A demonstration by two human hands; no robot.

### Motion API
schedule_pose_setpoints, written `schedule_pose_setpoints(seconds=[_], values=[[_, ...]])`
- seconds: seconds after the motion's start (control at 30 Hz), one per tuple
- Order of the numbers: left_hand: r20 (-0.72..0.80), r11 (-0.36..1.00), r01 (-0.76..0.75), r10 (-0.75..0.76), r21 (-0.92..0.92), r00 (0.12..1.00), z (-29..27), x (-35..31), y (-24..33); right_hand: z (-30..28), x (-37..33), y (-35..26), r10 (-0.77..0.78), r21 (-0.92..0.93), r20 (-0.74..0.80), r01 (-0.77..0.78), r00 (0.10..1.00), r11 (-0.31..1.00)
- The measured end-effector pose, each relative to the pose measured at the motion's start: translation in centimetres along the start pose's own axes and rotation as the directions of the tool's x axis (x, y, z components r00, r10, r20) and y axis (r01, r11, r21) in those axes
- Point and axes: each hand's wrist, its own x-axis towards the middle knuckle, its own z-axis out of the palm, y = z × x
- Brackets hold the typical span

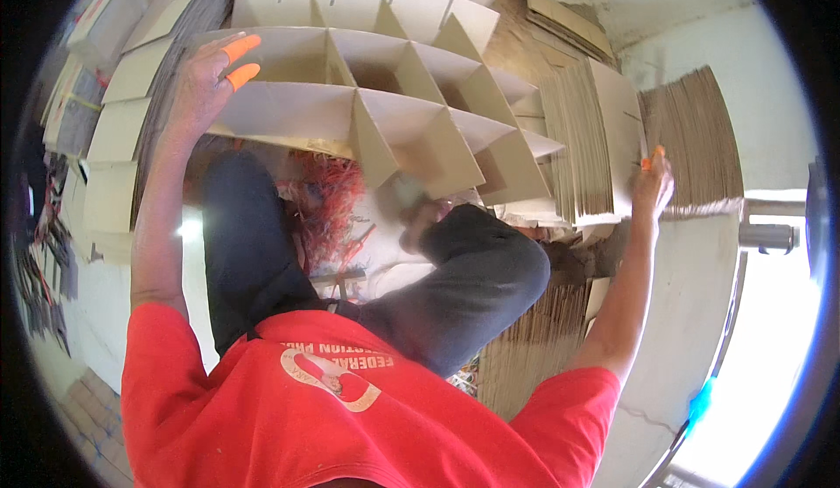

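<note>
A partition grid of interlocked cardboard strips [411,142] stands in front of me, its long strips crossed by shorter ones to make several cells. At its left end is my left hand [206,77], closed around the edge of a long strip; orange covers sit on two of its fingers, and its thumb is hidden. Out to the right, my right hand [654,187], with an orange cover on a finger, pinches a thin cardboard strip [643,142] seen nearly edge-on beside the stacks. Motion blurs that strip, so its full outline cannot be made out.
Stacked cardboard strips stand at right [696,142] and middle right [577,142]. Slotted cardboard sheets [118,129] line the left side. Red shredded scraps [328,203] lie between my bent legs [464,287]. More cut cardboard [534,339] sits beside my right knee.
</note>
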Motion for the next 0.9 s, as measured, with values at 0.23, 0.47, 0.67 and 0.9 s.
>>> schedule_pose_setpoints(seconds=[0.23, 0.47, 0.67, 0.9], values=[[0.024, 0.99, 0.063, -0.066, 0.127, 0.998, -1.3, -4.9, -1.9, -18.5, 6.5, -16.9, -0.074, 0.793, -0.023, 0.063, 0.997, 0.606], [-0.12, 1.0, 0.015, -0.012, 0.026, 0.993, 1.2, -6.0, -3.2, -24.7, 6.0, -29.5, -0.347, 0.983, 0.16, -0.181, 0.924, -0.026], [-0.196, 0.978, -0.021, -0.021, -0.209, 0.98, 2.6, -5.9, -4.1, -24.7, 5.9, -34.7, -0.38, 0.988, 0.122, -0.147, 0.917, -0.039], [-0.198, 0.979, 0.01, -0.052, -0.206, 0.979, 3.0, -5.8, -4.6, -24.9, 6.3, -37.8, -0.447, 0.991, 0.126, -0.136, 0.886, 0.008]])
